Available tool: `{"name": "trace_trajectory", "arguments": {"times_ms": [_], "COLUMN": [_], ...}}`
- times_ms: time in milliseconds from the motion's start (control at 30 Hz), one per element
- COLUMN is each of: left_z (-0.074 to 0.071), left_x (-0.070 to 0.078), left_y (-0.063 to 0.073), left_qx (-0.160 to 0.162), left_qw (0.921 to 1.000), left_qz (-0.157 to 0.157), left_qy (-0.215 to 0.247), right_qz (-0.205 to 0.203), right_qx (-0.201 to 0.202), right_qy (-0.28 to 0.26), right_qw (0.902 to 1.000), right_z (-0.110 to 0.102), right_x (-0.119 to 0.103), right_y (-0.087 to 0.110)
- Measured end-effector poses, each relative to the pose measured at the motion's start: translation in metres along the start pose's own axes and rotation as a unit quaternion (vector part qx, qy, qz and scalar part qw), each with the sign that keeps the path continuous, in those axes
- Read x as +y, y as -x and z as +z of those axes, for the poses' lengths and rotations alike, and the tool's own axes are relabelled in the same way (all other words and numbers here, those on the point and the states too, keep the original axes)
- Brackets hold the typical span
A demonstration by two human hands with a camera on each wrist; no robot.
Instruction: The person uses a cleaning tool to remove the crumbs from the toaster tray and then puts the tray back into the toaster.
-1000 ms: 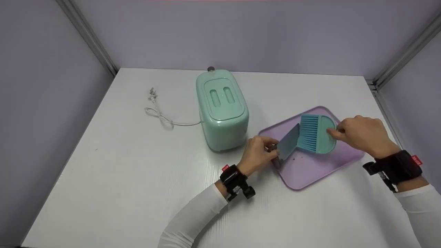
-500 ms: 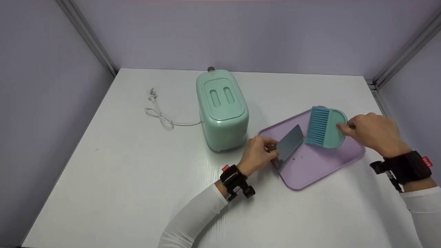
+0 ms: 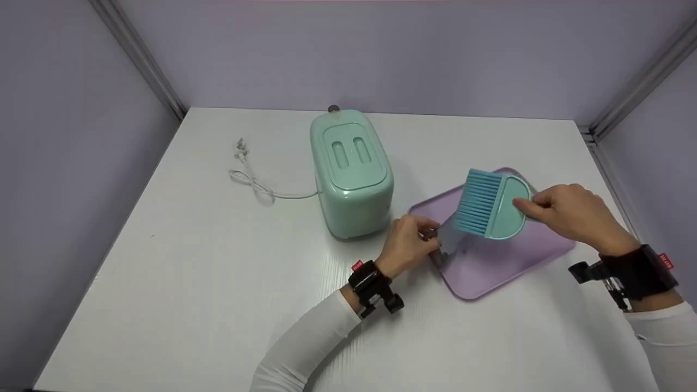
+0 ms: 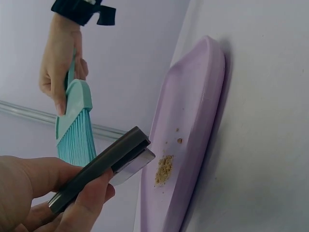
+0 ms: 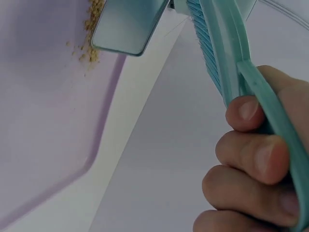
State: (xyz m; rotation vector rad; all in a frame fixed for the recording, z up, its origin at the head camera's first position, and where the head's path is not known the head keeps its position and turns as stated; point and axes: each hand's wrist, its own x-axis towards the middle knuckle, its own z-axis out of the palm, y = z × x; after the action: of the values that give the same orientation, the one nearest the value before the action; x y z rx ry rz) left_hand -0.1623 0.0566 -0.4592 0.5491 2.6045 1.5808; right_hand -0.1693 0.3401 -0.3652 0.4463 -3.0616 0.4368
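My left hand [image 3: 404,247] grips the dark handle of a scraper [image 4: 104,166] at the near left side of a purple tray [image 3: 517,258]. Its flat metal blade, partly behind the brush in the head view, slants over the tray. Yellowish crumbs [image 4: 164,170] lie on the tray close to the blade; in the right wrist view crumbs [image 5: 91,34] line the blade's edge. Held by its handle in my right hand [image 3: 577,215] is a teal hand brush [image 3: 506,209]. Its blue bristles are raised above the tray and overlap the blade in the head view.
Left of the tray stands a mint-green appliance [image 3: 354,163] with two oval recesses on its lid. A white cord [image 3: 258,188] runs from it to a plug on the white table [image 3: 218,299]. Purple-grey walls [image 3: 381,60] enclose the table.
The brush first moved right and away from the scraper, then came back left over the blade, tilting on the way. My left hand and the scraper have stayed in place.
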Motion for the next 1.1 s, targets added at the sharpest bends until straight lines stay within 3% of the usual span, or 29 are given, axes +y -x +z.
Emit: {"name": "trace_trajectory", "arguments": {"times_ms": [200, 400, 733, 1100], "left_z": [0.000, 0.000, 0.001, 0.001], "left_x": [0.001, 0.002, 0.001, 0.001], "left_y": [-0.001, -0.001, 0.000, 0.000], "left_qx": [-0.010, -0.016, -0.018, -0.013], "left_qw": [0.9998, 0.9994, 0.9991, 0.9997], "left_qz": [-0.014, -0.019, -0.017, -0.005], "left_qy": [0.008, 0.025, 0.033, 0.020], "right_qz": [-0.011, -0.008, -0.002, 0.049], "right_qx": [-0.008, -0.003, 0.012, 0.037], "right_qy": [-0.011, 0.015, 0.053, 0.071], "right_qw": [0.9998, 0.9999, 0.9985, 0.9955], "right_z": [0.011, 0.014, 0.016, 0.016], "right_x": [-0.012, -0.014, -0.001, 0.021], "right_y": [0.000, -0.001, -0.001, -0.002]}}
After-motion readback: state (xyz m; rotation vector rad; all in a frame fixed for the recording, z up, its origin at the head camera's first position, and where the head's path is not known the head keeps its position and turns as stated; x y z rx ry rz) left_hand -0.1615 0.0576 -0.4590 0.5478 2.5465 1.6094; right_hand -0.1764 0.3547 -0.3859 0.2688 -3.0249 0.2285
